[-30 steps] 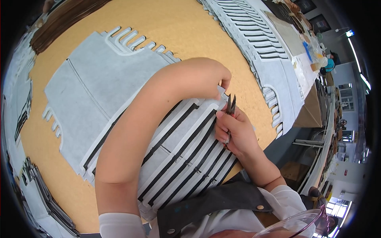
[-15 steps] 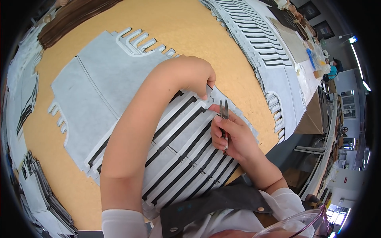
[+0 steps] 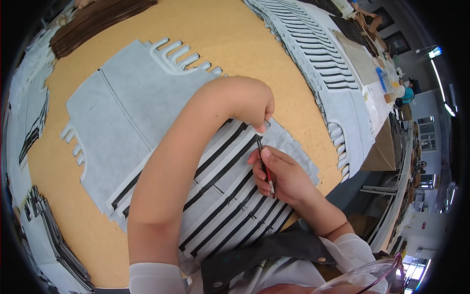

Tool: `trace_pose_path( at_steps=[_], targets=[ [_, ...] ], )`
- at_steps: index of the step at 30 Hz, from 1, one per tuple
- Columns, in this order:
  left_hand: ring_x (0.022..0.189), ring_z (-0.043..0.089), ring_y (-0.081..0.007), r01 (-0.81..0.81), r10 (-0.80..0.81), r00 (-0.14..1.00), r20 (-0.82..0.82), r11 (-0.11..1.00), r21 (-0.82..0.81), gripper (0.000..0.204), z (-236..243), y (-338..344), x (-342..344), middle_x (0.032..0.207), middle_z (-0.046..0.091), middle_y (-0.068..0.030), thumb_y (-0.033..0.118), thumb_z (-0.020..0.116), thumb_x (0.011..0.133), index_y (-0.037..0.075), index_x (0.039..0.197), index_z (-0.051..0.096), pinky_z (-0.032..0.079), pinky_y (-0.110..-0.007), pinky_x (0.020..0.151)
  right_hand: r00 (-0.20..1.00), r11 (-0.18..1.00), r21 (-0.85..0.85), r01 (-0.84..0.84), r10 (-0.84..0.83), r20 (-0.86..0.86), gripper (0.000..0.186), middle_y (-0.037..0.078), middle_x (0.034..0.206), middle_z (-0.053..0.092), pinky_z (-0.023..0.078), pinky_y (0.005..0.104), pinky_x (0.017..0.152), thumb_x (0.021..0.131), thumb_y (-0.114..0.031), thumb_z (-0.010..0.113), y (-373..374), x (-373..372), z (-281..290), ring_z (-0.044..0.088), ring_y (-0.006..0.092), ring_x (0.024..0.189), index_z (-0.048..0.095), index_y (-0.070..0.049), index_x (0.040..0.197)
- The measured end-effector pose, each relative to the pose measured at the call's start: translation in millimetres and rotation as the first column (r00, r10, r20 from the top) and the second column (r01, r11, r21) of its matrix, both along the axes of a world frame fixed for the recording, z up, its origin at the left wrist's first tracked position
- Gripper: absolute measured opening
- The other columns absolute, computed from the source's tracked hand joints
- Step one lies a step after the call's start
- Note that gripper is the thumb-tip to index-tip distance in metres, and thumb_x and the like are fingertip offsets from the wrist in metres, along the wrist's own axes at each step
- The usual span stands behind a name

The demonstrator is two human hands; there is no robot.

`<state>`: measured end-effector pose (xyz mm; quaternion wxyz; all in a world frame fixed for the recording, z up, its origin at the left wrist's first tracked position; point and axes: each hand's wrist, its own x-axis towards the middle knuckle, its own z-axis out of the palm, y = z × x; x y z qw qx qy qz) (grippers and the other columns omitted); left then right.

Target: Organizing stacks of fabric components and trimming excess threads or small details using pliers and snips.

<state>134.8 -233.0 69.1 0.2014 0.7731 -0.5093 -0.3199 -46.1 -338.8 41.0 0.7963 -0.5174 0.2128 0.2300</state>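
Note:
A pale grey leather-like panel [image 3: 132,73] lies in front of me, with long slits backed in black across its near half. My left hand [image 3: 257,105] reaches over it, bent at the wrist, and pinches the end of one strip along the right side. The fingertips are partly hidden behind the hand. In my right hand [image 3: 289,179] is a pair of thread snips [image 3: 267,175] with red on the handle. Their dark blades point away from me and look together, with the tips at the strip end beside my left fingertips.
Stacked grey slit panels [image 3: 313,54] run along the far right edge of the tan tabletop [image 3: 215,29]. Brown material [image 3: 98,24] lies at the far left, and more grey pieces [image 3: 54,250] are piled at the near left. A workbench with clutter stands beyond the right side.
The snips have moved from upright with blades apart to tilted left with blades together at the strip end. My right hand has turned and shifted slightly left. My left hand keeps its pinch.

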Motion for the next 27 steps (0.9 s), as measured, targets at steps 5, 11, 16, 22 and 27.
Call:
trace_pose_path(
  at_steps=[5,11,16,22,27],
  targets=[
    [0.072,0.061,-0.0212,0.02,-0.02,1.0,-0.008,1.0,0.003,0.019,3.3,1.0,-0.4,0.077,0.066,-0.007,0.02,0.072,0.071,0.005,0.082,0.068,0.047,-0.033,0.064,1.0,1.0,-0.009,-0.023,0.023,0.019,0.034,0.002,0.065,0.042,0.036,0.0251,0.048,0.101,-0.033,0.037,-1.4,5.6,1.2,0.04,0.0117,0.05,0.05,-0.002,0.099],
    [0.072,0.061,-0.021,-0.021,0.021,1.0,-0.016,1.0,-0.019,0.017,4.1,1.5,-1.4,0.076,0.066,-0.007,0.019,0.072,0.071,0.005,0.081,0.069,0.047,-0.033,0.064,0.999,1.0,-0.024,-0.018,0.018,0.033,0.032,0.001,0.063,0.041,0.037,0.0241,0.048,0.102,-0.031,0.037,1.2,5.3,0.4,0.039,0.0111,0.049,0.049,-0.003,0.096],
    [0.073,0.062,-0.0211,-0.039,0.039,0.999,-0.018,0.999,0.036,0.017,4.1,-0.4,-1.5,0.078,0.066,-0.0071,0.019,0.072,0.072,0.005,0.082,0.069,0.047,-0.033,0.065,0.998,0.999,-0.029,-0.026,0.027,0.057,0.031,0.001,0.063,0.04,0.037,0.0238,0.048,0.102,-0.03,0.037,0.3,5.0,-2.0,0.039,0.0111,0.049,0.049,-0.003,0.095],
    [0.074,0.062,-0.0213,-0.022,0.023,1.0,0.002,1.0,-0.016,0.017,0.1,0.2,-0.7,0.077,0.066,-0.0073,0.019,0.072,0.072,0.005,0.081,0.068,0.047,-0.033,0.065,0.998,1.0,-0.009,-0.013,0.014,0.053,0.031,0.001,0.063,0.04,0.037,0.0239,0.048,0.102,-0.03,0.036,0.9,4.7,-3.7,0.039,0.0113,0.049,0.049,-0.003,0.094],
    [0.073,0.062,-0.0212,-0.023,0.024,1.0,-0.009,1.0,0.018,0.018,3.6,0.1,-2.4,0.077,0.067,-0.0076,0.02,0.072,0.072,0.004,0.082,0.068,0.048,-0.033,0.065,0.997,0.999,-0.03,-0.021,0.023,0.07,0.03,0.001,0.062,0.04,0.036,0.0242,0.048,0.102,-0.03,0.037,1.6,3.7,-4.4,0.039,0.0114,0.049,0.049,-0.004,0.093]
  ],
)
